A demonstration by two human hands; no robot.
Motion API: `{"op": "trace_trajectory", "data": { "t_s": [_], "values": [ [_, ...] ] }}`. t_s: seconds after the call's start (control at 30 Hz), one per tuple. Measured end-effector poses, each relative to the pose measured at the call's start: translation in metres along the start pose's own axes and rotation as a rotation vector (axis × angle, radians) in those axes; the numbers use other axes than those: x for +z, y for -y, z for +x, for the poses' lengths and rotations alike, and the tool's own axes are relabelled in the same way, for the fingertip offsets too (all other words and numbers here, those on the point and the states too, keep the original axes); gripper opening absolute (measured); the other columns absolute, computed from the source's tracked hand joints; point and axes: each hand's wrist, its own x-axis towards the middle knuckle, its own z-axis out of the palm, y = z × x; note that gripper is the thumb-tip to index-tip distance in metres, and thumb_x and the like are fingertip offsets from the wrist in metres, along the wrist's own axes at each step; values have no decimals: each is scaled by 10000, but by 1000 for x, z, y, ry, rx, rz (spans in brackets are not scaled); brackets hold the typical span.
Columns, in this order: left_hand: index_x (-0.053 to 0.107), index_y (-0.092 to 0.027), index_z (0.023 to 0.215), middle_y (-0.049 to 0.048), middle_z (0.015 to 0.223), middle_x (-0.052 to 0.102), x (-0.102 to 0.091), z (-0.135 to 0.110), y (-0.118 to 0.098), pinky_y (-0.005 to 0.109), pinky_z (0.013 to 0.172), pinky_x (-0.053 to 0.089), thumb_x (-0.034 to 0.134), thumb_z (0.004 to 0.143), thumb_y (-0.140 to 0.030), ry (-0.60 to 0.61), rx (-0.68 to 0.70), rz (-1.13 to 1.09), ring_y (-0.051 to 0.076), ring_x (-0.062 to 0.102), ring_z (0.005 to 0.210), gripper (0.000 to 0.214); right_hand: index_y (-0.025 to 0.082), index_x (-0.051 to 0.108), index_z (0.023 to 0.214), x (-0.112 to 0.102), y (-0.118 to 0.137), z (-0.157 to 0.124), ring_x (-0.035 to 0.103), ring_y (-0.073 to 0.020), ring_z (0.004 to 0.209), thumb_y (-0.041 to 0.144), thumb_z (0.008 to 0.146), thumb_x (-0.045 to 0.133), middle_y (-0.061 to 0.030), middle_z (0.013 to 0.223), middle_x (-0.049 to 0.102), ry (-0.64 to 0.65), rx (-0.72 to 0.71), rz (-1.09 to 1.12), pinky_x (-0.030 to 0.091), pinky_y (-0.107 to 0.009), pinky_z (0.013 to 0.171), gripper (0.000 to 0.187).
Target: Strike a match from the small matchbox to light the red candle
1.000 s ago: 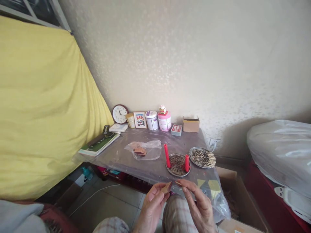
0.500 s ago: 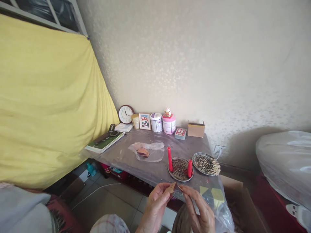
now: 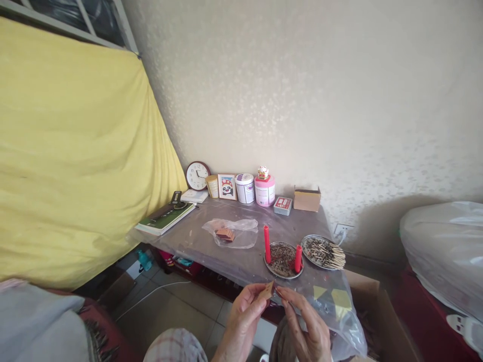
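Note:
My left hand [image 3: 245, 314] grips a small tan matchbox [image 3: 267, 291] by its sides, just in front of the table's near edge. My right hand [image 3: 304, 319] is closed in a pinch close to the box's dark end; a thin matchstick seems to be between thumb and forefinger, mostly hidden. Beyond my hands, a metal plate [image 3: 277, 274] carries a tall red candle [image 3: 267, 244] and a shorter red candle [image 3: 298, 259], both upright with no flame showing. To its right, another plate [image 3: 308, 237] holds many used matchsticks [image 3: 332, 255].
More matchboxes [image 3: 225, 234] lie on a clear plastic bag [image 3: 245, 240]. Along the wall stand a clock [image 3: 198, 176], a picture frame [image 3: 227, 187], two tins, a card box [image 3: 283, 206] and a cardboard box [image 3: 307, 199]. A green book [image 3: 168, 218] lies at the table's left.
My right hand has moved slightly left, bringing its fingertips closer to the matchbox. The view has shifted slightly; things on the table stay in place.

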Motion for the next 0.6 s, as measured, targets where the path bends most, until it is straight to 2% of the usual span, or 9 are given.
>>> {"op": "trace_trajectory", "data": {
  "t_s": [0.3,0.4,0.6],
  "values": [
    [712,-173,932,90,998,754,-1,-4,-4,371,937,430,724,741,-300,33,2,10,220,640,989,230,264,661,1087,-1,-3,-5,739,-187,920,154,903,541,-51,1019,761,65,-30,11,606,-252,819,246],
    [706,-165,930,98,1023,750,1,-5,-6,388,984,408,726,741,-303,27,-7,3,233,635,1025,235,270,658,1096,0,-6,-8,730,-188,936,153,909,549,-50,1030,754,79,-22,6,600,-269,835,245],
    [689,-162,969,91,1061,746,4,-8,-11,360,996,401,619,838,-274,69,-18,3,207,626,1058,186,241,637,1110,0,-3,-5,722,-173,900,106,905,560,-50,978,754,61,-21,-9,582,-264,818,258]
  ]
}}
